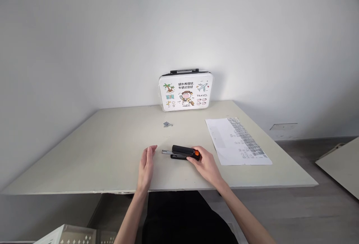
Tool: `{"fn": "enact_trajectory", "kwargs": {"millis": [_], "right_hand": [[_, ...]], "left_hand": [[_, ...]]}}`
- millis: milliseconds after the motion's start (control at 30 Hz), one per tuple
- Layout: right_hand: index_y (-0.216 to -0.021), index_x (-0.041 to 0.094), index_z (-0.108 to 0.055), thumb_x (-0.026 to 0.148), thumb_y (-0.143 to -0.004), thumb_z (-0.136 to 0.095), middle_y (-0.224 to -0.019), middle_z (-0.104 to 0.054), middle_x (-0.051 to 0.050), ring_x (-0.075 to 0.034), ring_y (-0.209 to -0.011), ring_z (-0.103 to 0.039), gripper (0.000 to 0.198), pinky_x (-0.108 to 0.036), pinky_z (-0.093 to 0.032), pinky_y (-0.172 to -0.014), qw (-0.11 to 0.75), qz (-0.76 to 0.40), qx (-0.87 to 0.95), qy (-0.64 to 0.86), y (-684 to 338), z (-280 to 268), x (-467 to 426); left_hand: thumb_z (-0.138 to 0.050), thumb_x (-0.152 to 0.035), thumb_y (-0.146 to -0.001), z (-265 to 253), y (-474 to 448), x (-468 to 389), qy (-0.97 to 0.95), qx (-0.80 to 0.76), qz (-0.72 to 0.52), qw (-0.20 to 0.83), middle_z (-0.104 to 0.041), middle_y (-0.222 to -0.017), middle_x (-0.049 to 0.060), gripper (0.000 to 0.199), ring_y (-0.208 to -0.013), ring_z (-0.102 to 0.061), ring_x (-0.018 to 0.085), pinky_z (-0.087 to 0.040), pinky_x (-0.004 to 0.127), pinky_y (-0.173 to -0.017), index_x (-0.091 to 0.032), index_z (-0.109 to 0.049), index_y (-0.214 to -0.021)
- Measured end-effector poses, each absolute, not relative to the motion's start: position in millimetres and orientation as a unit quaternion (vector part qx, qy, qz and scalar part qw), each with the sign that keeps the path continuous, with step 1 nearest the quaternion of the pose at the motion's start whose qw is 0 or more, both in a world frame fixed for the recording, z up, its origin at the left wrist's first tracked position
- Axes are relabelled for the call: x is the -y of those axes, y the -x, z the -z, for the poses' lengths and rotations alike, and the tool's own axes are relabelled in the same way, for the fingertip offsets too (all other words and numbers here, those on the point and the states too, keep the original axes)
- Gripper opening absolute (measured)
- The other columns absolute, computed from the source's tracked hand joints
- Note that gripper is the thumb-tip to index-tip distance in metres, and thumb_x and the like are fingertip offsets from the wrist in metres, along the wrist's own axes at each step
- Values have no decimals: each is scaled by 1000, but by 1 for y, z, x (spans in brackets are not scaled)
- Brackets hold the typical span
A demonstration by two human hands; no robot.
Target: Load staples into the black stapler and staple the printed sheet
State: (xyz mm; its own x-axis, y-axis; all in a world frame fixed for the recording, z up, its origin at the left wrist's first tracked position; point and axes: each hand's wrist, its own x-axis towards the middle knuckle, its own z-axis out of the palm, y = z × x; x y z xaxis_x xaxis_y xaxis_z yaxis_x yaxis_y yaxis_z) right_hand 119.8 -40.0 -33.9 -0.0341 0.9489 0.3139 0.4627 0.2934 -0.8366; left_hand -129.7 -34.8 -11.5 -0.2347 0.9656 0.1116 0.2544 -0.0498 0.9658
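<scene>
A black stapler [182, 152] with an orange end lies over the table, its metal staple tray [166, 152] sticking out to the left. My right hand [206, 163] grips the stapler at the orange end, with thumb and fingers on either side. To the left of the tray, my left hand [146, 165] rests on its edge at the tabletop, fingers extended and loosely curved, apart from the stapler. Several small grey pieces that look like staple strips [167, 124] lie in a little heap beyond the hands.
A white table [120, 143] spans the view. A white cartoon-printed case [186, 91] with a black handle leans against the wall at the back. A printed sheet of paper [224, 143] lies on the right. Below the front edge at left stands a white box [63, 234].
</scene>
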Motion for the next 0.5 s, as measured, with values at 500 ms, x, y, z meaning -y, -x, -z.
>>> {"fn": "enact_trajectory", "kwargs": {"millis": [500], "right_hand": [[-117, 26, -70, -2, -94, -62, -118, -76, -6, -24, -118, -69, 37, -40, -63, -88, 534, 76, 790, 291, -105, 10, 75]], "left_hand": [[-47, -21, -99, -12, 106, 41, -122, -338, -521, 774, -69, -131, 18, 28, -111, -71, 27, -57, 39, -92, -9, -68, -114]]}}
